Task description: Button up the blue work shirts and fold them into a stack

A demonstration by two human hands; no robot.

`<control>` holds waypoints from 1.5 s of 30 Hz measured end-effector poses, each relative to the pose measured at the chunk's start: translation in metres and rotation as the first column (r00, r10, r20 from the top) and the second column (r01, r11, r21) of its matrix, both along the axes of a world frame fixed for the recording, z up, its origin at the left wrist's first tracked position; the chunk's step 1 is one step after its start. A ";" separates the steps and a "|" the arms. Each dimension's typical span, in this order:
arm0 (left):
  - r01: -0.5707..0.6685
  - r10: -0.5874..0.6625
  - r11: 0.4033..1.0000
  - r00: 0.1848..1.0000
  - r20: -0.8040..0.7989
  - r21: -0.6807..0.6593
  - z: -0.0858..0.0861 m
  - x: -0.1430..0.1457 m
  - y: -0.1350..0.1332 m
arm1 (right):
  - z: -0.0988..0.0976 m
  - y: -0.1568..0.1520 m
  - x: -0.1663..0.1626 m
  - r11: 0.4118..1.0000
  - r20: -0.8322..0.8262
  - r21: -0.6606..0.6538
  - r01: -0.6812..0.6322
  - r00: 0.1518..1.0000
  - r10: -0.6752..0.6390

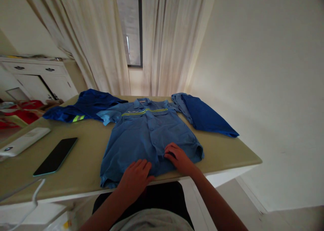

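Shirt (131, 139) spread front up on the worktop (83, 177), unfolded.
Left hand (136, 177) rests on the near hem (108, 183), fingers loosely extended, gripping nothing visible; right hand (178, 156) half curls there (any grip, I cannot tell). Spreading looks mostly done; straightening seems left.

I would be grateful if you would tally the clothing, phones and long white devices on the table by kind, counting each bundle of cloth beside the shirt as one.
Spread-out shirt: 1
Cloth bundles: 2 (left bundle, right bundle)
Phone: 1
Long white device: 1
Total: 5
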State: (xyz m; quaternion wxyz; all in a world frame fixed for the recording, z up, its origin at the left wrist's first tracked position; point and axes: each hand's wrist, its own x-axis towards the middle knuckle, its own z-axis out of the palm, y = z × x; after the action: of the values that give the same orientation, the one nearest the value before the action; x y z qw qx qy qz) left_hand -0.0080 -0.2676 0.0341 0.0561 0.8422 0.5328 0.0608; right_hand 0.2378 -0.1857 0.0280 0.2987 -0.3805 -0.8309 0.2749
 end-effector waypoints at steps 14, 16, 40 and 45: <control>0.113 -0.099 0.986 0.988 0.121 -0.119 0.018 0.004 0.015 | 0.029 0.021 -0.021 1.000 0.269 0.012 -0.002 0.963 -0.001; 0.046 -0.035 0.993 0.994 0.101 -0.105 0.028 -0.004 0.048 | 0.027 0.039 -0.033 0.996 0.347 0.079 -0.031 0.938 0.001; -0.185 0.308 0.951 0.565 0.765 -0.246 -0.028 0.003 0.163 | 0.010 0.112 -0.035 0.918 0.081 -0.208 -0.338 0.929 0.360; -0.100 0.266 0.963 0.500 0.824 -0.250 -0.031 0.001 0.162 | -0.002 0.113 -0.044 0.975 0.191 -0.051 -0.216 0.956 0.222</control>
State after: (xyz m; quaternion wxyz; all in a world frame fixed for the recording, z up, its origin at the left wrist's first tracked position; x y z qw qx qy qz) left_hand -0.0070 -0.1055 0.0028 0.3736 0.6349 0.5262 0.4249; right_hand 0.1934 -0.0726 0.0255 0.1778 -0.3156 -0.8891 0.2797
